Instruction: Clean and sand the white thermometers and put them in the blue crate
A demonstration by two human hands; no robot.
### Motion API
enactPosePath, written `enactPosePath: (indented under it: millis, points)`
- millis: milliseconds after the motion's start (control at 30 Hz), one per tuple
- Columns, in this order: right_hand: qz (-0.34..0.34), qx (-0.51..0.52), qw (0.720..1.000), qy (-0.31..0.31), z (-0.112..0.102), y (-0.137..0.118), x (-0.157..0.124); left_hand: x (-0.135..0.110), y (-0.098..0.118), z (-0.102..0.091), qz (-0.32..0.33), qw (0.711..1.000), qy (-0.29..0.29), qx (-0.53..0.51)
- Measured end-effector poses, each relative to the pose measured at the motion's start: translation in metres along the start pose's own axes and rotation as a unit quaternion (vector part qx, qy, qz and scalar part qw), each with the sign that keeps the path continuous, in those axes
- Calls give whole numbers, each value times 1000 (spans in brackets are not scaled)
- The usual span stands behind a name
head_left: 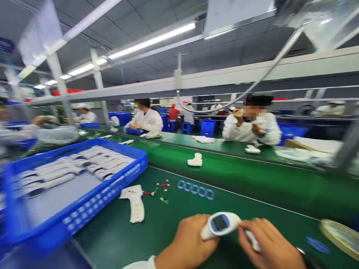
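Grip, head view: left hand (pixel 193 237) clamped around the left end of a white plastic handheld device with a blue-rimmed dark display (pixel 220 223), bottom centre; right hand (pixel 266 241) curled at its right tip, white plastic showing beneath the fingers. Cannot tell whether that plastic is a separate piece, or whether these fingers clamp it. Step in hand, judged: two-handed work at the device's tip, display upward. Next move would call for a steady left hold and fine right-finger control. Edges: blue perforated plastic crate (pixel 98 201) bounds the left; a thin pale line (pixel 238 193) crosses beyond the hands; a cream-coloured ring-shaped roll (pixel 327 231) sits lower right. Bare green bench surface (pixel 161 224) lies between left hand and white gun-shaped plastic shell (pixel 136 205). Forward reach is tighter: a row of thin blue rings (pixel 191 188) lies above the left hand, centre frame.
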State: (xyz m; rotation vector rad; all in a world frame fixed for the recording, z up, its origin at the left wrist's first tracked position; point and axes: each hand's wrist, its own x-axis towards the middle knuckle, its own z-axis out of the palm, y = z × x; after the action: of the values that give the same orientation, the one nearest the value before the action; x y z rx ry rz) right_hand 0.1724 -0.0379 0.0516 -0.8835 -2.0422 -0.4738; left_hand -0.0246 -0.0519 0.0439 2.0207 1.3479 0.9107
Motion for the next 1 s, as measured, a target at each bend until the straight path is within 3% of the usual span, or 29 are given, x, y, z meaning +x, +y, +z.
enactPosePath:
  millis: [167, 300, 367, 467, 600, 733, 1000]
  points:
    - [116, 57, 992, -3, -11, -17, 12, 7, 0, 0, 1, 996, -12, -90]
    - [232, 172, 957, -23, -13, -28, 10, 8, 0, 0, -30, 993, -10, -114]
    - [302, 246, 920, -36, -13, -33, 9, 8, 1, -1, -37, 993, 6, -114]
    - [407, 363, 835, -65, -10, -38, 10, 7, 0, -2, -27, 994, 18, -108]
    - [484, 451, 746, -78, -8, -42, 13, 5, -3, -1, 9, 996, 11, -85]
    - [516, 492, 697, -84, -8, -41, 12, 4, -5, 0, 37, 999, 11, -27]
    - [551, 547, 625, -81, -7, -39, 14, 5, -9, 0, 78, 996, 17, 36]
